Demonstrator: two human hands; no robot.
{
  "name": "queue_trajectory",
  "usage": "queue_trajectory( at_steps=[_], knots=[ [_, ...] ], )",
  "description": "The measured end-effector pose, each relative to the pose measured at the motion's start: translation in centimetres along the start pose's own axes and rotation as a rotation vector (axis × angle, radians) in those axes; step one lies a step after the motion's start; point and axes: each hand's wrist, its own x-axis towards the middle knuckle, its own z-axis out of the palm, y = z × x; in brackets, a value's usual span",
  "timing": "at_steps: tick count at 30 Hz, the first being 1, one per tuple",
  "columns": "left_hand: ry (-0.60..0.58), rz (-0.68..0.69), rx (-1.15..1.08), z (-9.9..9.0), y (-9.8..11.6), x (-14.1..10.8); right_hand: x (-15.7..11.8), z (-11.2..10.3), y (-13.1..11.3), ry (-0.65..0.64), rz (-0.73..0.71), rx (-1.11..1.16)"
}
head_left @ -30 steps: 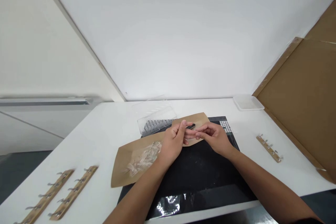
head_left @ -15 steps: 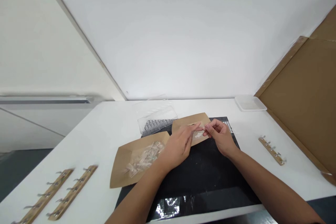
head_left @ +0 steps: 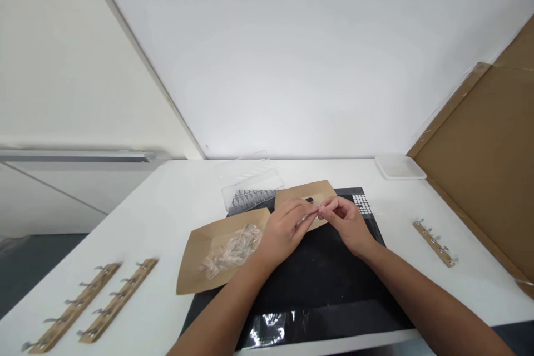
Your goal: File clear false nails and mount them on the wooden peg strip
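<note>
My left hand (head_left: 287,228) and my right hand (head_left: 345,223) meet at the fingertips over the front of a brown paper tray (head_left: 287,196). Both have their fingers pinched together; anything between them is too small to make out. A small dark object (head_left: 309,200) shows in that tray just beyond my left fingers. To the left, a second brown tray (head_left: 194,253) holds a pile of clear plastic pieces (head_left: 233,247), with my left forearm over its right side. Beneath my hands lies a black mat (head_left: 321,278).
Behind the trays stands a clear box (head_left: 252,190) with dark-looking pointed pieces. A sheet of white dots (head_left: 362,204) lies right of my right hand. Wooden strips with metal clips stand at left (head_left: 119,300) and right (head_left: 434,243). A shallow clear tray (head_left: 400,168) sits near a cardboard panel (head_left: 488,161).
My left fingers, stretched out before, have bent into a pinch. Both hands have come slightly nearer me, and the right has moved off the white-dotted sheet. The view has shifted a little.
</note>
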Motion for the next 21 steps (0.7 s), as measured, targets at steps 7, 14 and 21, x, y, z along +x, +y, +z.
queue_trajectory(
  at_steps=[7, 14, 21],
  knots=[
    [-0.071, -0.043, 0.018, -0.2, 0.2, 0.0, 0.4, -0.8, 0.5, -0.023, -0.047, -0.069],
    [-0.125, -0.01, 0.067, -0.2, -0.3, 0.1, 0.6, -1.5, -0.5, -0.045, -0.248, -0.407],
    [-0.134, 0.064, 0.158, -0.1, -1.0, 0.1, 0.5, -1.8, -0.1, -0.089, -0.441, -0.652]
  ],
)
